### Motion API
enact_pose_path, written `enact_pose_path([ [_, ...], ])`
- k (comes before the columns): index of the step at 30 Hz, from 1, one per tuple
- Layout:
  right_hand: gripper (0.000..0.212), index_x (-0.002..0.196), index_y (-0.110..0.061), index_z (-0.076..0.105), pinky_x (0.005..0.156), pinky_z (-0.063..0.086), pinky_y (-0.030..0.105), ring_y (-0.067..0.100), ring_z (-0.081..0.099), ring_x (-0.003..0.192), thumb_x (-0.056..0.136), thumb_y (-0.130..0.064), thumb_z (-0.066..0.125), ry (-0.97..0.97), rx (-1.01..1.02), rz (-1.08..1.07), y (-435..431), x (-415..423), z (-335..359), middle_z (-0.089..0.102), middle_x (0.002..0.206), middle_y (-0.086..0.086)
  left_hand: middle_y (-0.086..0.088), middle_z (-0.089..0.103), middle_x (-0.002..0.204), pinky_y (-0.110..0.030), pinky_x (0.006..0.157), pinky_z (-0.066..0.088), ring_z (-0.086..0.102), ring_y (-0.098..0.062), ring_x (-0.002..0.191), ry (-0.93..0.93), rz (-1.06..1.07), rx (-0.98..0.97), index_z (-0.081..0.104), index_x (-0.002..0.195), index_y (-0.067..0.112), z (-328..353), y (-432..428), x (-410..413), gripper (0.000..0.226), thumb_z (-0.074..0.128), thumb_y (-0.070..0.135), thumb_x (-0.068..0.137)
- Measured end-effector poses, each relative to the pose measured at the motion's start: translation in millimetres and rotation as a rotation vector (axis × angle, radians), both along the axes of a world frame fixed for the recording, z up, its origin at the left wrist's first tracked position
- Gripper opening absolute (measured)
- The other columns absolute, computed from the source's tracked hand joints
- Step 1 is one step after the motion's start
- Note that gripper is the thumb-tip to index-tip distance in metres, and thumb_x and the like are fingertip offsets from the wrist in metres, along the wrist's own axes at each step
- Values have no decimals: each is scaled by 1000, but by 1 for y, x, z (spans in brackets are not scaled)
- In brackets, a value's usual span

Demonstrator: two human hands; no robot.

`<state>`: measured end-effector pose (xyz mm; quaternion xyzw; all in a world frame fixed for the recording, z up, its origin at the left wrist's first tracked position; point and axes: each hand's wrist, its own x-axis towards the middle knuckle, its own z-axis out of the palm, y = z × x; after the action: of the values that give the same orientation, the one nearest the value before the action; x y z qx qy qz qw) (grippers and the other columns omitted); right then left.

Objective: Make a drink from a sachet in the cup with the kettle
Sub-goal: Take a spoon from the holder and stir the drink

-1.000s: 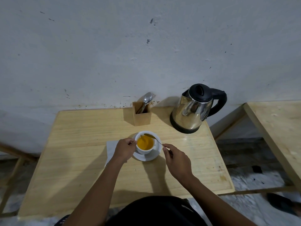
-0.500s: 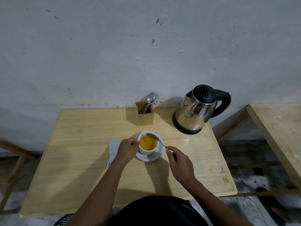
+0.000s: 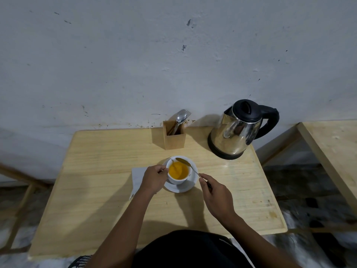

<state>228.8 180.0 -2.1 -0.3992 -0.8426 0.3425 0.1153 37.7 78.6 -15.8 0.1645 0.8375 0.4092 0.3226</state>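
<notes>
The right hand (image 3: 217,197) pinches a thin metal spoon (image 3: 186,165). The spoon slants up and left, its bowl over the far rim of the cup (image 3: 178,172). The left hand (image 3: 154,178) is closed on the cup's left side. The round white cup holds orange drink and sits on a white saucer (image 3: 181,187) mid-counter. The counter (image 3: 96,171) is pale wood. Farther right stands the shiny steel kettle (image 3: 236,132), by a gray wall.

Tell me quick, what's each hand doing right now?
Left hand: closed on the cup handle.
Right hand: closed, holding the spoon over the cup.
</notes>
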Motion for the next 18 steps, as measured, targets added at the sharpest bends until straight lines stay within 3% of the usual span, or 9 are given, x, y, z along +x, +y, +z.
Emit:
enact_pose_path([
  [4, 23, 109, -29, 71, 66, 52, 31, 7, 65, 73, 98, -36, 53, 66, -70, -95, 3, 2, 2, 72, 76, -8, -8, 71, 104, -28, 75, 44, 61, -18, 91, 7, -2, 5, 69, 110, 8, 0, -1, 1, 26, 55, 22, 93],
  [11, 20, 91, -16, 66, 70, 46, 26, 10, 57, 76, 100, -23, 49, 336, -366, -333, 20, 7, 0, 65, 79, -4, -2, 67, 97, -26, 76, 40, 59, -15, 91, 11, -2, 8, 68, 110, 8, 1, 0, 2, 26, 55, 22, 93],
  [18, 19, 89, -13, 55, 62, 39, 32, 17, 47, 66, 101, -19, 41, 216, -435, -432, 29, 14, -34, 52, 70, 2, -5, 69, 100, -27, 73, 43, 61, -18, 90, -9, 4, 14, 69, 109, 9, 0, 0, 1, 25, 55, 23, 93],
])
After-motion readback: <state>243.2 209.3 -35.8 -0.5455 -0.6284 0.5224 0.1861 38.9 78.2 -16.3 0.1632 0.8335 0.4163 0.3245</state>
